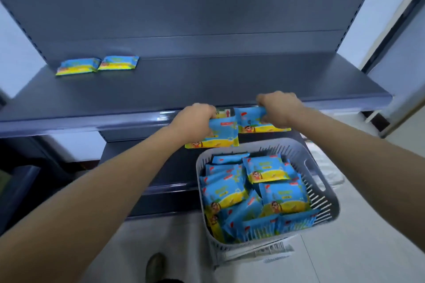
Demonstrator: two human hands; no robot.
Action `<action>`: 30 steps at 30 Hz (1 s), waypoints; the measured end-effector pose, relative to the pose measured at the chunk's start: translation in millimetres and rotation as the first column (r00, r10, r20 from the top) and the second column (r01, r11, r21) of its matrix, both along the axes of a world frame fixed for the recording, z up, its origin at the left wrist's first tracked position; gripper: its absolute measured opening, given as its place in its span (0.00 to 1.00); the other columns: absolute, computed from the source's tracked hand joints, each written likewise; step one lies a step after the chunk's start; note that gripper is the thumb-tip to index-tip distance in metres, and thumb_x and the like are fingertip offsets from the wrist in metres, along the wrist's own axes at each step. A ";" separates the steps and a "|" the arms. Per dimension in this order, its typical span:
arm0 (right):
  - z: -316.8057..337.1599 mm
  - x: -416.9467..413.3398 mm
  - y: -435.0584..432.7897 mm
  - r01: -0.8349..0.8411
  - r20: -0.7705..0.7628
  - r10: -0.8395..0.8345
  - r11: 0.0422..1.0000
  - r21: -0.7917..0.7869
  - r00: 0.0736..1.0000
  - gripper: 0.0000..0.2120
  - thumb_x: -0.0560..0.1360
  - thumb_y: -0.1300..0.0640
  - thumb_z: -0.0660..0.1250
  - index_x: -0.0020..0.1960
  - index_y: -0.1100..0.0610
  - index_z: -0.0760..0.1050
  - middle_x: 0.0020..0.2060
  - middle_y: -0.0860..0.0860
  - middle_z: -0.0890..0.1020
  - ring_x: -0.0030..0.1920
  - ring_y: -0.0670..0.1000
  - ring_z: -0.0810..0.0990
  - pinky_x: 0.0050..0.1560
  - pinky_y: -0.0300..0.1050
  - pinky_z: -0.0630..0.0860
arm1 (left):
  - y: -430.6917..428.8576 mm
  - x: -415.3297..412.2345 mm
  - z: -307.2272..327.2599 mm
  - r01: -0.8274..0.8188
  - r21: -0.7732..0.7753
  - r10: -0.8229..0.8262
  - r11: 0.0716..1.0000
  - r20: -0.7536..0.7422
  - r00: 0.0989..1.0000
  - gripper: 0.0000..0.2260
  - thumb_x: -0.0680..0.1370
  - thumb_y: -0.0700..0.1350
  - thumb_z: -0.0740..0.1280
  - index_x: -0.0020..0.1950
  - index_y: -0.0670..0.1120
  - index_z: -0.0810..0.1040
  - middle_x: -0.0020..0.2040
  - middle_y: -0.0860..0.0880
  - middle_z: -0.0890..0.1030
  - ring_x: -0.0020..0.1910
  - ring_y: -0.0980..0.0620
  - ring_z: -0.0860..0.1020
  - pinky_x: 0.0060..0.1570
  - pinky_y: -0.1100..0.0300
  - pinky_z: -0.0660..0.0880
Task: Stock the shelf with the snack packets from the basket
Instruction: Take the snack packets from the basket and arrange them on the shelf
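Observation:
A grey slatted basket (322,167) sits on the floor at lower right, holding several blue and yellow snack packets (266,169). My left hand (195,119) grips one blue and yellow packet (222,135) by its top edge. My right hand (279,108) grips a second packet (250,119) beside it. Both packets hang in front of the dark blue shelf's front edge (115,119), above the basket. Two packets (79,65) (119,62) lie side by side at the back left of the shelf.
The shelf board (230,80) stretches wide to the right of the two stocked packets. A lower shelf (147,167) lies beneath it. Pale floor tiles (368,248) surround the basket, and a shoe tip (156,264) shows at the bottom.

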State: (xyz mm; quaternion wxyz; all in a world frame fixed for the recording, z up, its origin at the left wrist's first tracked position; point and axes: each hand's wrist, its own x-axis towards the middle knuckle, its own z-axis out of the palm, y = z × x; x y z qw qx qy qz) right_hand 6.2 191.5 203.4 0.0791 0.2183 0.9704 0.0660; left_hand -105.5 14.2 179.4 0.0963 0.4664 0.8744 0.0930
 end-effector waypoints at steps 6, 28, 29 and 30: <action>54.7 -99.5 -41.6 -0.074 -0.237 0.082 0.996 0.042 0.968 0.14 0.75 0.56 0.65 0.59 0.57 0.69 0.53 0.60 0.80 0.53 0.62 0.77 0.53 0.51 0.68 | -54.6 -87.5 51.0 -0.109 0.111 0.118 0.988 -0.082 0.990 0.08 0.73 0.42 0.71 0.50 0.44 0.75 0.45 0.46 0.77 0.44 0.43 0.75 0.41 0.55 0.71; -6.7 -438.0 -179.3 -0.269 -0.132 0.253 0.956 -0.120 0.958 0.15 0.76 0.54 0.65 0.61 0.57 0.70 0.55 0.55 0.79 0.57 0.58 0.75 0.55 0.51 0.65 | -214.0 -435.9 5.1 -0.381 -0.035 0.373 0.924 -0.134 0.918 0.17 0.76 0.46 0.67 0.64 0.47 0.74 0.59 0.47 0.78 0.62 0.44 0.72 0.65 0.57 0.59; -9.0 -444.2 -177.9 -0.268 -0.131 0.253 0.956 -0.120 0.959 0.15 0.77 0.54 0.64 0.61 0.57 0.70 0.55 0.55 0.79 0.57 0.58 0.75 0.55 0.51 0.65 | -212.5 -442.9 1.2 -0.385 -0.026 0.379 0.923 -0.125 0.917 0.17 0.77 0.46 0.67 0.65 0.47 0.73 0.60 0.47 0.78 0.63 0.44 0.71 0.66 0.56 0.58; -10.8 -449.7 -176.4 -0.268 -0.129 0.253 0.956 -0.118 0.959 0.15 0.77 0.54 0.64 0.62 0.57 0.70 0.55 0.55 0.79 0.57 0.58 0.75 0.54 0.51 0.65 | -210.4 -448.4 -1.3 -0.389 -0.016 0.385 0.921 -0.119 0.915 0.18 0.77 0.46 0.66 0.67 0.46 0.72 0.60 0.46 0.78 0.64 0.44 0.71 0.68 0.56 0.56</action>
